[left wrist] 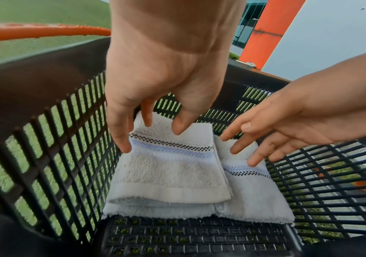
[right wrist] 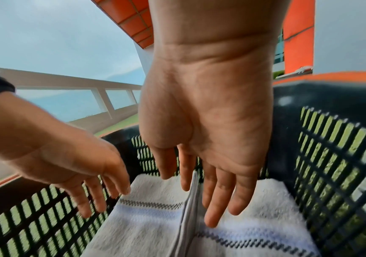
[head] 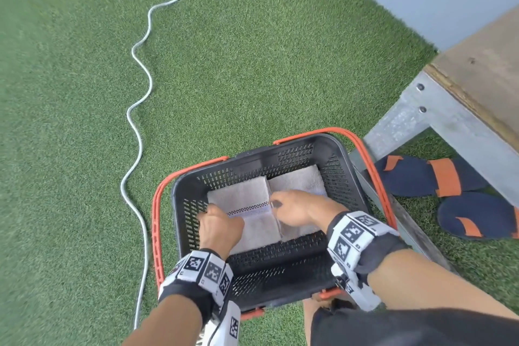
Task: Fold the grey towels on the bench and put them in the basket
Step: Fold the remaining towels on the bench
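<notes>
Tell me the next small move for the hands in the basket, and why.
Probably lift both hands out. The two folded towels already lie flat side by side in the basket; left hand and right hand are open, gripping nothing.

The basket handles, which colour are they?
Orange, against the black basket. The handles show best in the head view.

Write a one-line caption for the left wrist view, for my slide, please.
Both open hands, left hand and right hand, over two folded towels in the basket.
</notes>
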Demonstrator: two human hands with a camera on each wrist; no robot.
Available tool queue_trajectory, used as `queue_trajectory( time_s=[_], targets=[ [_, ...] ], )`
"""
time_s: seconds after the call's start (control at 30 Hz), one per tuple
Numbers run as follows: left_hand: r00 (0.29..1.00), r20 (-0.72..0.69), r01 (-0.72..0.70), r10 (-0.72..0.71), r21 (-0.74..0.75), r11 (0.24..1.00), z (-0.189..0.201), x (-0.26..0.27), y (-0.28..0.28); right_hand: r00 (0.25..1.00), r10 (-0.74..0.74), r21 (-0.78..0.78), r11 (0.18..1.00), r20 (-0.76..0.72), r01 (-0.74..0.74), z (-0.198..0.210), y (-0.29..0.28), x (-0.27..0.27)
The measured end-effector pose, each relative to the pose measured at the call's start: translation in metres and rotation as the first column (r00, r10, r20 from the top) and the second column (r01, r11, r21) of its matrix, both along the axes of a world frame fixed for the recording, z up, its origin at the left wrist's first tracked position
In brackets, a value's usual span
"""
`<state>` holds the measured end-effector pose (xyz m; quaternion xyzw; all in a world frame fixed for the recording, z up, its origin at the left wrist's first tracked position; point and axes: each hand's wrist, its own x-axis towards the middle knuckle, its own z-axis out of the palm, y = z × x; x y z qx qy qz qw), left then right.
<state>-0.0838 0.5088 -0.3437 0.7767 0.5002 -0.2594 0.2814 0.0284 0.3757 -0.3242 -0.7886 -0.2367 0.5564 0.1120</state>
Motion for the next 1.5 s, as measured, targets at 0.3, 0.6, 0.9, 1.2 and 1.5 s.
queue_trajectory(
  time_s=[0.3,0.6,0.9,1.2,1.5],
  targets=[
    [0.917,0.175,0.344,-0.358,0.103,0.933,0.057,0.029,-0.006,0.876,-0.177,0.271,0.961,0.449,0.055,0.091,-0.049,0.027],
    [0.659,0.410,0.609,-0.631,0.202,0.767,0.192,0.072,-0.036,0.612,-0.458,0.499,0.859,0.644,0.117,0.215,-0.122,0.011],
    [0.352,0.541,0.715,-0.764,0.371,0.593,0.338,0.061,-0.128,0.448,-0.633,0.621,0.758,0.631,0.197,0.311,-0.231,-0.057],
    [-0.012,0.499,0.863,-0.866,0.442,0.243,0.388,0.045,-0.298,0.251,-0.695,0.608,0.714,0.674,0.347,0.339,-0.357,-0.146],
    [-0.249,0.476,0.932,-0.844,0.355,-0.075,0.350,0.003,-0.467,0.134,-0.702,0.449,0.577,0.700,0.682,0.306,-0.493,-0.232]
  ],
)
